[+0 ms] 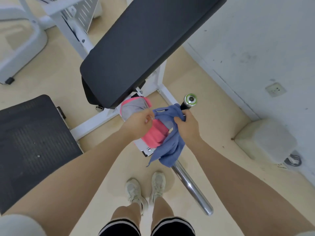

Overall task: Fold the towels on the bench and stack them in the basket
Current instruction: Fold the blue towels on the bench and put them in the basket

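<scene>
A crumpled blue towel (170, 145) hangs in the air in front of me. My left hand (138, 124) pinches its upper edge and my right hand (187, 126) grips a bunch of it. Below the towel a white basket (144, 148) stands on the floor at the foot of the black padded bench (136, 48). A folded pink towel (156, 135) lies in the basket, and a grey towel with a pink edge (134, 107) lies behind it, partly under the bench end. The blue towel hides much of the basket.
A chrome barbell (192, 186) runs along the floor on the right, its end cap (191, 99) beside my right hand. A black mesh seat (32, 143) stands at the left. White machine frames (22, 41) stand at the back left, a wall (255, 40) at the right.
</scene>
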